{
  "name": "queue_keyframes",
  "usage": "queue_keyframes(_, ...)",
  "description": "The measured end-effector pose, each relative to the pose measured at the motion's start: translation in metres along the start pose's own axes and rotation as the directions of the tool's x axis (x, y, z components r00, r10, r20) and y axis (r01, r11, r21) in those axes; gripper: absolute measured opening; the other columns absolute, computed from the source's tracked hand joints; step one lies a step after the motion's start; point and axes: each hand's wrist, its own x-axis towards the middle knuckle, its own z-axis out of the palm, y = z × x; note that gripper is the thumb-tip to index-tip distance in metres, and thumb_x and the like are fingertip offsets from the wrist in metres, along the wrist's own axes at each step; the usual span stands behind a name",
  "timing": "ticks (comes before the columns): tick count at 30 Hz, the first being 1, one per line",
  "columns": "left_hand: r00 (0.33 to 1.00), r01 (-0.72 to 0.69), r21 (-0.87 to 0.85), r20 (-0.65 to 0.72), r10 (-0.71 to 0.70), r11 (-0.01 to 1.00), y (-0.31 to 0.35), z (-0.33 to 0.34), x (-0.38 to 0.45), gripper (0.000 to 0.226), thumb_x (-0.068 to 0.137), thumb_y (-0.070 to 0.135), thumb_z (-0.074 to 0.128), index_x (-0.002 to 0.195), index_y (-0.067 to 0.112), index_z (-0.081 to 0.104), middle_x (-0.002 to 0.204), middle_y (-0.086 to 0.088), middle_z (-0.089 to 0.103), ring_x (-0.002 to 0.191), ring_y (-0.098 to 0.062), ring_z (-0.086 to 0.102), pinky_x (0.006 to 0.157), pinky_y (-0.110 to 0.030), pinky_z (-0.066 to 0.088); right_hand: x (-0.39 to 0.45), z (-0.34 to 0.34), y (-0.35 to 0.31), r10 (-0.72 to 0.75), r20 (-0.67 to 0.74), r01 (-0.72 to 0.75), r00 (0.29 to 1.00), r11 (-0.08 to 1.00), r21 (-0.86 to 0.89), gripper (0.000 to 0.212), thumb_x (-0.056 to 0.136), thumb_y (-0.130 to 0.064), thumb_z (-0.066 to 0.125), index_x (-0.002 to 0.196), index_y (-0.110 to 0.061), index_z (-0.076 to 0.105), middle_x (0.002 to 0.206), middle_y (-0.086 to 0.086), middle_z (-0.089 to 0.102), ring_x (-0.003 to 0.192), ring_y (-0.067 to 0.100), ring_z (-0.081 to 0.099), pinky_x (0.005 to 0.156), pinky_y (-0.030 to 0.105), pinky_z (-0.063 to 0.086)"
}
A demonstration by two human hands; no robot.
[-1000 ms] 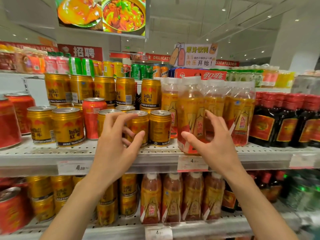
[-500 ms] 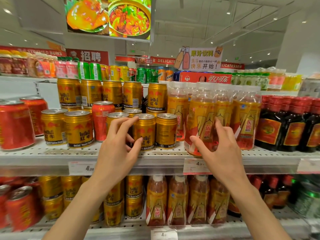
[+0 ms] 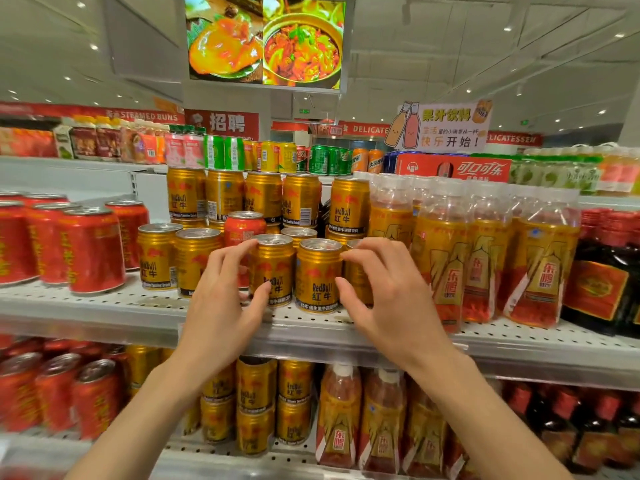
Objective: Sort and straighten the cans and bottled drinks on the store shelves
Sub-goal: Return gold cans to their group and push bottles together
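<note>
Cans first: the gold can (image 3: 273, 268) stands at the front edge of the shelf (image 3: 104, 313), and my left hand (image 3: 225, 299) curls round it, thumb low on the label, fingers (image 3: 230, 252) at the rim, I'd say to turn it label-out. Just right of it stands a second gold can (image 3: 318, 275). Beyond that one, my right hand (image 3: 388, 292) pinches a third gold can (image 3: 356, 282), mostly hidden, likely squaring the row against the orange bottles (image 3: 446, 258).

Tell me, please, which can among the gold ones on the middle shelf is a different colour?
The red can, standing behind the front gold cans, just beyond the left hand.
</note>
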Motion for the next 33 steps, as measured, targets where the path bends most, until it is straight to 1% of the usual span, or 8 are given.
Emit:
queue_keyframes(9,0.986,-0.153,0.07,0.082,0.147,0.986,-0.01,-0.018,0.014,0.056,0.092,0.034,0.065,0.143,0.025,0.045,0.125,0.006,0.051,0.099,-0.011,0.058,0.079,-0.032,0.059,0.018,0.033,-0.016,0.003,0.079,0.003,0.997,0.997,-0.076,0.048,0.09,-0.045,0.062,0.13,-0.018,0.06,0.125,-0.002,0.064,0.121,0.02,0.056,0.107,0.043,0.04)
queue_keyframes(16,0.912,-0.409,0.189,0.064,0.404,0.893,-0.055,-0.065,0.041,0.038,0.089,0.024,0.069,0.124,0.012,0.063,0.121,-0.006,0.061,0.112,-0.024,0.056,0.091,-0.034,0.049,0.024,0.03,-0.028,0.126,0.137,-0.111,0.983,0.988,-0.109,0.047,0.089,-0.052,0.057,0.124,-0.021,0.06,0.12,-0.005,0.064,0.118,0.017,0.057,0.104,0.047,0.044)
queue_keyframes(20,0.914,-0.401,0.21,0.15,0.376,0.892,-0.092,-0.086,0.065,0.042,0.088,0.045,0.061,0.12,0.018,0.065,0.118,0.002,0.062,0.113,-0.021,0.054,0.094,-0.039,0.045,0.055,0.031,-0.057,0.231,0.067,-0.227,0.971,0.972,-0.059,0.041,0.089,-0.049,0.061,0.117,-0.02,0.062,0.111,-0.005,0.065,0.107,0.014,0.058,0.096,0.043,0.049)
queue_keyframes(22,0.911,-0.392,0.146,0.2,0.361,0.908,-0.104,-0.088,0.07,0.046,0.089,0.056,0.055,0.117,0.022,0.066,0.114,0.007,0.062,0.113,-0.016,0.053,0.097,-0.039,0.045,0.079,0.039,-0.077,0.238,0.129,-0.232,0.963,0.971,-0.059,0.039,0.091,-0.048,0.062,0.118,-0.021,0.061,0.114,-0.006,0.064,0.107,0.011,0.058,0.096,0.041,0.051)
queue_keyframes(25,0.911,-0.386,0.083,0.194,0.365,0.919,-0.111,-0.087,0.075,0.047,0.087,0.061,0.054,0.114,0.025,0.067,0.108,0.011,0.061,0.109,-0.014,0.051,0.095,-0.038,0.046,0.119,0.056,-0.096,0.288,0.386,-0.272,0.876,0.957,-0.098,0.054,0.09,-0.054,0.064,0.132,-0.023,0.053,0.128,-0.006,0.06,0.113,0.01,0.056,0.097,0.033,0.051)
queue_keyframes(28,0.912,-0.386,0.063,0.179,0.37,0.92,-0.113,-0.086,0.076,0.045,0.086,0.06,0.057,0.112,0.024,0.067,0.105,0.012,0.06,0.104,-0.014,0.05,0.091,-0.038,0.046,0.15,0.076,-0.095,0.347,0.619,-0.326,0.705,0.933,-0.151,0.081,0.085,-0.057,0.071,0.149,-0.025,0.034,0.141,-0.002,0.053,0.108,0.013,0.056,0.086,0.028,0.051)
queue_keyframes(30,0.914,-0.377,0.05,0.181,0.363,0.925,-0.114,-0.086,0.075,0.044,0.086,0.058,0.057,0.112,0.025,0.066,0.104,0.013,0.059,0.103,-0.012,0.047,0.09,-0.037,0.045,0.16,0.086,-0.091,0.372,0.701,-0.342,0.608,0.92,-0.191,0.092,0.08,-0.057,0.076,0.151,-0.024,0.028,0.138,-0.001,0.055,0.106,0.014,0.058,0.083,0.028,0.052)
queue_keyframes(33,0.919,-0.367,0.059,0.179,0.352,0.928,-0.113,-0.085,0.075,0.044,0.085,0.058,0.055,0.111,0.024,0.065,0.104,0.012,0.058,0.103,-0.012,0.047,0.089,-0.037,0.044,0.162,0.095,-0.089,0.394,0.708,-0.372,0.587,0.907,-0.197,0.089,0.075,-0.053,0.082,0.143,-0.023,0.032,0.125,-0.001,0.058,0.102,0.016,0.061,0.077,0.029,0.054)
